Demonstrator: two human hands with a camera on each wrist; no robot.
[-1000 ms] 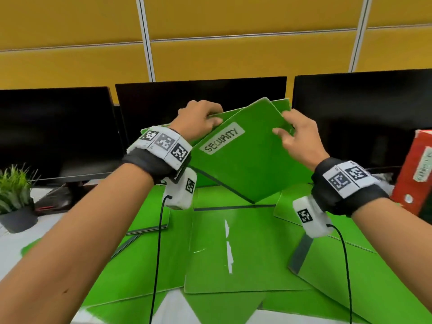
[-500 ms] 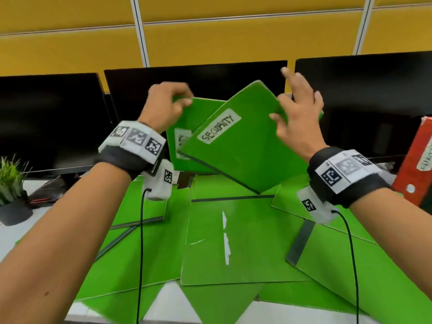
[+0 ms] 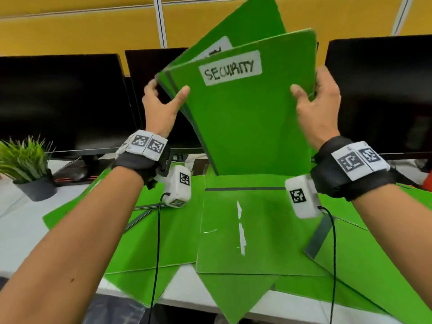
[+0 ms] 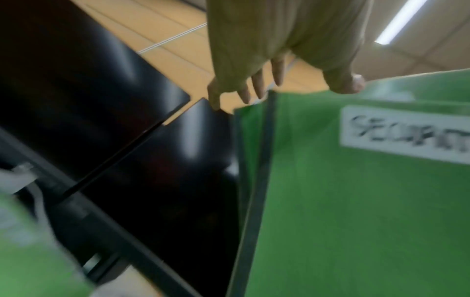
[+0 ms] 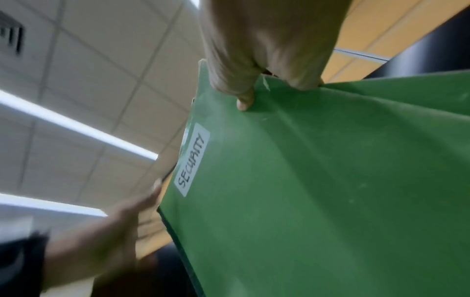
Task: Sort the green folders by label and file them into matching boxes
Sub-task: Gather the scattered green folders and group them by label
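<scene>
Presently in hand: a bundle of green folders [image 3: 245,118], held upright above the worktop [image 3: 18,230], front one labelled "SECURITY" [image 3: 230,67]. A second labelled folder [image 3: 236,26] stands behind it, tilted; its label is mostly hidden and cannot be read.

Left hand [image 3: 160,106]: grip grasping the bundle's left edge, thumb on the front face, fingers behind.
Right hand [image 3: 315,106]: grip grasping the right edge, thumb on the front, fingers wrapped round the back.

Unsorted stock: many more green folders [image 3: 245,225] lying flat and overlapping across the worktop, several face down or with no label showing.

Destination: no filing box identifiable in any view; a red object [image 3: 427,181] shows only as a sliver at the far right edge, nature unclear.

Also present: black monitors [image 3: 63,101] along the back, a small potted plant [image 3: 25,167] at the left.

Status, as a judgement: early sorting stage. One group seems gathered by label; none appears filed. Remaining: the flat folders to be turned, read, grouped, and every group boxed.
</scene>
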